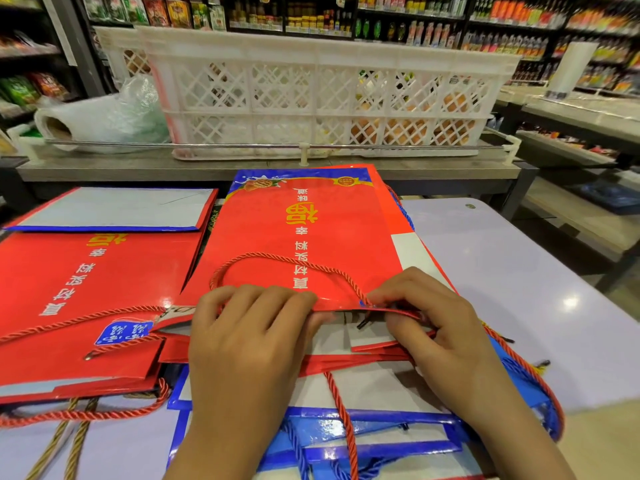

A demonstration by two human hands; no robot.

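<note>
A flat red paper gift bag [304, 237] with yellow and white print lies on top of a stack in the middle of the pale table. Its red rope handle [277, 259] loops across its face. My left hand [246, 337] grips the bag's near top edge with curled fingers. My right hand [433, 323] pinches the same edge where the rope passes through the hole, a black rope tip [363, 323] showing beside it. Beneath lie blue and white folded bags [363, 427].
A second stack of red bags [86, 289] lies to the left. A white lattice crate [322, 95] stands on the shelf behind a metal rail, next to a roll of plastic bags [97, 119]. Bare table surface [519, 289] extends to the right. Store shelves fill the background.
</note>
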